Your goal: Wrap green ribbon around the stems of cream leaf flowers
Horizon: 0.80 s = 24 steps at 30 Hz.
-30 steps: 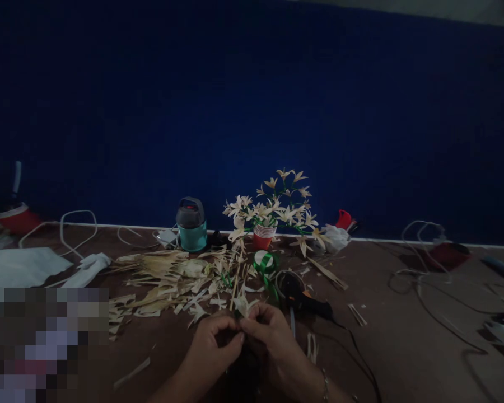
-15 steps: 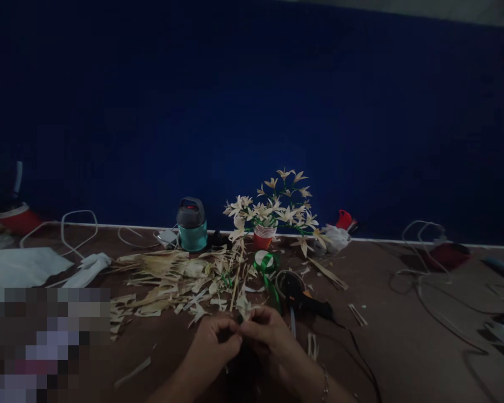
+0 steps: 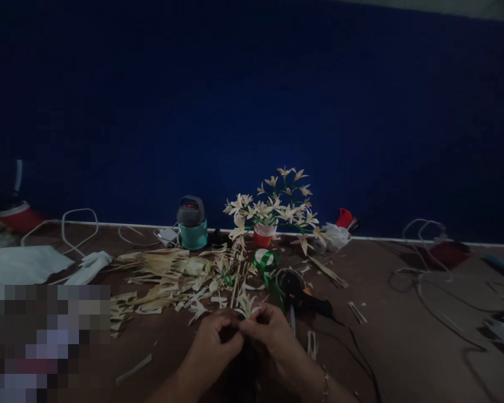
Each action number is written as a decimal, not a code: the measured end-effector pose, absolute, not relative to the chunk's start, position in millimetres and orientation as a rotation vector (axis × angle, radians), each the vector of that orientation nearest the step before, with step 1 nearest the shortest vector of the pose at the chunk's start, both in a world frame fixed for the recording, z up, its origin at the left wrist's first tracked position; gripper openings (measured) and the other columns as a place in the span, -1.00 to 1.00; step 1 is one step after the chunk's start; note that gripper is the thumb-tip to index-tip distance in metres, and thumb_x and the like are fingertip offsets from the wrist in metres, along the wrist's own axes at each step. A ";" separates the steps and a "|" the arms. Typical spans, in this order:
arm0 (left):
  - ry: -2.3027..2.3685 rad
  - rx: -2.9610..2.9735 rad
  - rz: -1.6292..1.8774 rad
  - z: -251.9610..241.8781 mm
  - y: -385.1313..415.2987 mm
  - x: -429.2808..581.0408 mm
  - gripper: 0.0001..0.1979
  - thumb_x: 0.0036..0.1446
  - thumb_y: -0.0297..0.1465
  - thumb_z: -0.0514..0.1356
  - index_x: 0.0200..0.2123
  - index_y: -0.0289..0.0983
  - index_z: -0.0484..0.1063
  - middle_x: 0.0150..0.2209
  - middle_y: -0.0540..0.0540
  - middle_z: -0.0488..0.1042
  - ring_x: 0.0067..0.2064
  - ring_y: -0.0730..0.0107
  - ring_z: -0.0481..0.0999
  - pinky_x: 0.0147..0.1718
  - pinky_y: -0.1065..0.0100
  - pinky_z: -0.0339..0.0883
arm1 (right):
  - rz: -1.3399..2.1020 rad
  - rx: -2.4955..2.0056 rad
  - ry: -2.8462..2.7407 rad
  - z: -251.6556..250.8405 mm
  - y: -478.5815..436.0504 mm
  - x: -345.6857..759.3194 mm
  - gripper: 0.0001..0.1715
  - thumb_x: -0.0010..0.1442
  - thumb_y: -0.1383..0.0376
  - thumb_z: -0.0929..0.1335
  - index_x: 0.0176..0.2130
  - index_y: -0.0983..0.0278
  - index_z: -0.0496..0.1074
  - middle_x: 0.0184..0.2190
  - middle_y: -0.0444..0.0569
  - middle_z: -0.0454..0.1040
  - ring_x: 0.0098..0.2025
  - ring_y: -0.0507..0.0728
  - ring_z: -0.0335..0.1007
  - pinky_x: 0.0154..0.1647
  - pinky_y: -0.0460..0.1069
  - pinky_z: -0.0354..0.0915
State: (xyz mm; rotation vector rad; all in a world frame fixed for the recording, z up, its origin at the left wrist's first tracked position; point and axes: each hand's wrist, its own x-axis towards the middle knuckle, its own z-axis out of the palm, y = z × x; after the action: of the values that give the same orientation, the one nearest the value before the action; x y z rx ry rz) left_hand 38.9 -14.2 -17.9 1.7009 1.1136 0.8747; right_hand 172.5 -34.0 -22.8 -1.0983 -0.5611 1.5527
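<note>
one view only: camera on person's head, looking forward and down across brown surface [image 3: 397, 336] toward dark blue wall [image 3: 252, 101]. wall fills upper half of frame, surface lower half, seam nearly level. hands [image 3: 275, 338] nearest, low centre, forearms cut by bottom edge; red cup [image 3: 263, 238] farther back, near wall. wide field; lower left corner pixelated.

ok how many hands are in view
2: the left hand, its fingertips just below the pale flower, and the right hand, pinching that flower near its base. Any others could be hidden behind the pixelated patch at lower left.
</note>
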 end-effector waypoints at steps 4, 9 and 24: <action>1.083 1.715 0.923 -15.4 -13.9 39.1 -0.88 -0.12 -0.47 0.10 -0.62 -0.31 0.40 -0.57 -0.01 0.40 -0.47 0.42 0.36 -0.42 0.46 0.22 | 1.553 -1.086 -0.621 -24.8 -33.1 173.2 -0.62 -0.35 0.36 0.53 -0.61 0.32 0.26 -0.70 -0.25 0.28 -0.63 -0.09 0.13 -0.59 -0.18 0.07; 1.112 1.669 0.874 -19.2 -14.8 40.4 -0.86 -0.15 -0.43 0.09 -0.66 -0.31 0.37 -0.63 0.02 0.30 -0.53 0.45 0.28 -0.52 0.47 0.16 | 1.568 -1.089 -0.634 -25.9 -31.7 173.5 -0.60 -0.34 0.33 0.53 -0.62 0.31 0.23 -0.72 -0.26 0.27 -0.64 -0.08 0.14 -0.60 -0.17 0.06; 1.049 1.633 0.803 -17.1 -15.2 39.4 -0.87 -0.15 -0.44 0.07 -0.67 -0.32 0.29 -0.63 0.05 0.23 -0.52 0.49 0.22 -0.52 0.49 0.14 | 1.570 -1.106 -0.661 -22.3 -34.0 171.8 -0.59 -0.39 0.32 0.54 -0.62 0.32 0.26 -0.67 -0.22 0.31 -0.58 -0.04 0.21 -0.53 -0.14 0.12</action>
State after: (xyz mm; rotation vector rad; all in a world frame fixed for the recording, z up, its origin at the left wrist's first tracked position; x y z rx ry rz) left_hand 39.4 -15.2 -17.1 1.6330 1.0487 0.8029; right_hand 171.8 -34.0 -22.3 -1.1057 -0.6608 1.5702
